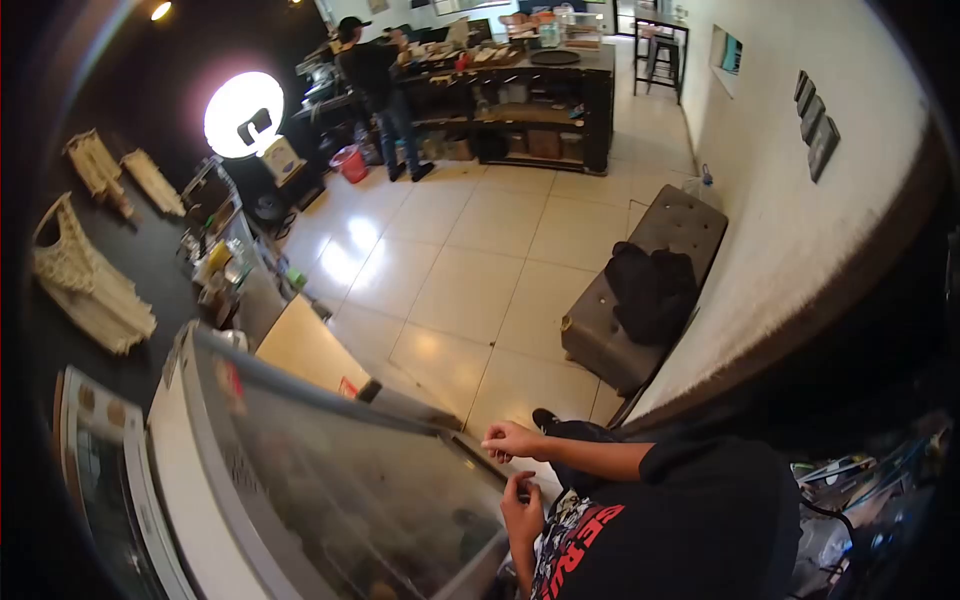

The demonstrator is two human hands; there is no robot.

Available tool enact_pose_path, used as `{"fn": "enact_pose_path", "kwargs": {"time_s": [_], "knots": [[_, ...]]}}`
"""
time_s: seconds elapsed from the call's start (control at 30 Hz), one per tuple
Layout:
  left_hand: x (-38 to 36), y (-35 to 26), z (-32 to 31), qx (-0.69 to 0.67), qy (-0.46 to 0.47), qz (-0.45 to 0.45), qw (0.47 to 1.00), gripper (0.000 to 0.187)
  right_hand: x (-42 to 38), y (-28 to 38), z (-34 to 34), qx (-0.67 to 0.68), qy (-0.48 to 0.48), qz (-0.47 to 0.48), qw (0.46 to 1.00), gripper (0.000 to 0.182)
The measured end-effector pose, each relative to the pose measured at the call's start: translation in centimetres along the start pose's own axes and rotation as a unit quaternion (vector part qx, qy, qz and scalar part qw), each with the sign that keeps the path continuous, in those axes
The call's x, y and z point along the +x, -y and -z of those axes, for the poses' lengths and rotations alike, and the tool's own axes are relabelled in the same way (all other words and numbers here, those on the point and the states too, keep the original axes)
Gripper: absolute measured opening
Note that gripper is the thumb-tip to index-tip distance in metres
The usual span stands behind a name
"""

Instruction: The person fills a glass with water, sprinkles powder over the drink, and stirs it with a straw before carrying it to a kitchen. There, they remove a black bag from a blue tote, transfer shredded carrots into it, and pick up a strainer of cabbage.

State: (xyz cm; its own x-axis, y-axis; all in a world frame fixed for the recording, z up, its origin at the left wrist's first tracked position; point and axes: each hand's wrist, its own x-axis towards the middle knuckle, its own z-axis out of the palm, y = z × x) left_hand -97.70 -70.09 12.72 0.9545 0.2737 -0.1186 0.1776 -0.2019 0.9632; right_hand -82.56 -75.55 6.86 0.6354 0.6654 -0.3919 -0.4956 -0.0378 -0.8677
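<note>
My right hand (512,440) is held in front of my black shirt with its fingers pinched together. Just below it, my left hand (522,512) is closed with its fingers curled, close to the right but apart from it. Whatever the fingers hold, if anything, is too small to make out. Beside both hands stands a chest-like unit with a cloudy glass top (370,480) and a grey frame.
A tufted bench (600,310) with a dark garment (652,290) on it lines the right wall. Across the tiled floor (465,290), a person (380,80) in dark clothes stands at a cluttered counter (545,120). A ring light (225,110) glows at the left.
</note>
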Motion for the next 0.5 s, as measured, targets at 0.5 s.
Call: {"fn": "enact_pose_path", "kwargs": {"time_s": [0.5], "knots": [[24.3, -2.6, 8.7, -0.060, -0.157, 0.090, 0.982, 0.023, 12.8, 16.2, 18.2, 0.000, -0.146, -0.045, 0.988, 0.020]]}}
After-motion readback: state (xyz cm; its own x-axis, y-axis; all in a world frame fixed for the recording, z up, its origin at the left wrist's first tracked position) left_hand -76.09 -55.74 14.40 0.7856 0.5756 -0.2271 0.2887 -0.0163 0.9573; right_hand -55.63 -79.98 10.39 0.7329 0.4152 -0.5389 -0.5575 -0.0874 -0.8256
